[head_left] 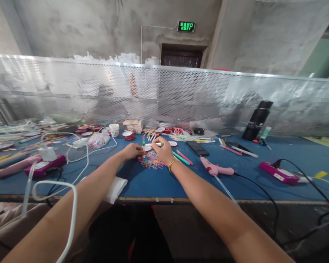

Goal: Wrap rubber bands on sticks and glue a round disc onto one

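My left hand (135, 151) is closed in a pinch on a small upright stick (143, 141) with red and green bands. The fingers hide its lower end. My right hand (162, 149), wearing a gold bracelet, grips a white marker pen (157, 144) with a green end. The pen points left and its tip is close to the stick; I cannot tell whether they touch. Under both hands lies a pile of colourful rubber bands (152, 161). Just right of the pile are a teal marker (181, 158) and a red marker (184, 157).
A pink glue gun (216, 168) with a cord and a black phone (197, 148) lie to the right. Purple power strips (279, 173) sit on both sides. A black thermos (257, 120) and a paper cup (114, 130) stand further back. White cable (89, 153) loops at left.
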A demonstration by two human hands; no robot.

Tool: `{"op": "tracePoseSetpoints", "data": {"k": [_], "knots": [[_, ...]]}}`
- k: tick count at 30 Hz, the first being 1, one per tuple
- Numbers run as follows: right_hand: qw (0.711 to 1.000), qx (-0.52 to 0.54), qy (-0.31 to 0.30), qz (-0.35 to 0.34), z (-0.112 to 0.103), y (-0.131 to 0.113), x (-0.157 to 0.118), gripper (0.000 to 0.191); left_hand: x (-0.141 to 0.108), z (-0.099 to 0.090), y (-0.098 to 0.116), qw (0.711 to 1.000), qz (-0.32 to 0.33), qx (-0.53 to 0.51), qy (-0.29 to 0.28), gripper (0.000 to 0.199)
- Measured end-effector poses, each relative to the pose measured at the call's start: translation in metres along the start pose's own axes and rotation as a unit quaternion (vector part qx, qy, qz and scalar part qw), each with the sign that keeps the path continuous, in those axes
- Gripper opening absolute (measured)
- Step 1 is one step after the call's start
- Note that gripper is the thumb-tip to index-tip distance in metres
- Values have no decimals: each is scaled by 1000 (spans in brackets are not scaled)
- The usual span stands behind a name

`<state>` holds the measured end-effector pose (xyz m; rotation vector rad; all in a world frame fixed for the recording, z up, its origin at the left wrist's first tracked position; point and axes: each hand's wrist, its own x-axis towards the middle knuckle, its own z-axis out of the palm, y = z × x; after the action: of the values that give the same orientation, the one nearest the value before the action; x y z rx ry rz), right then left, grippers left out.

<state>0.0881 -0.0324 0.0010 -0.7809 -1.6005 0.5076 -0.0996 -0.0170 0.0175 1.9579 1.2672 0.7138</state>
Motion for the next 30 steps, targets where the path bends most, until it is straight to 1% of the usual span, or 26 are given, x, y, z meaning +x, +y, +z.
{"op": "tracePoseSetpoints", "data": {"k": [5, 8, 14, 17, 20, 23, 26, 30], "knots": [[1000, -5, -5, -1, 0, 2, 0, 8, 1, 0, -1, 1000, -8, 4, 8, 40], [1000, -15, -7, -5, 0, 1, 0, 9, 2, 0, -3, 1000, -6, 4, 2, 40], [999, -43, -12, -8, -1, -1, 0, 11, 2, 0, -2, 1000, 4, -15, -1, 35], [998, -62, 5, -9, -2, -1, 1, 10, 1, 1, 1, 1000, 5, -30, 2, 32], [998, -52, 15, -12, -3, -1, 2, 10, 0, 1, 2, 999, 3, -48, 1, 31], [999, -40, -2, -18, -2, -1, 1, 11, 0, 1, 1, 999, -1, -44, 4, 33], [998, -53, -14, -23, -2, -2, 1, 11, 2, 0, -1, 999, 0, -32, 10, 34], [999, -50, 1, -16, -3, -3, 2, 10, 3, 0, -3, 999, 4, -42, 10, 34]]}}
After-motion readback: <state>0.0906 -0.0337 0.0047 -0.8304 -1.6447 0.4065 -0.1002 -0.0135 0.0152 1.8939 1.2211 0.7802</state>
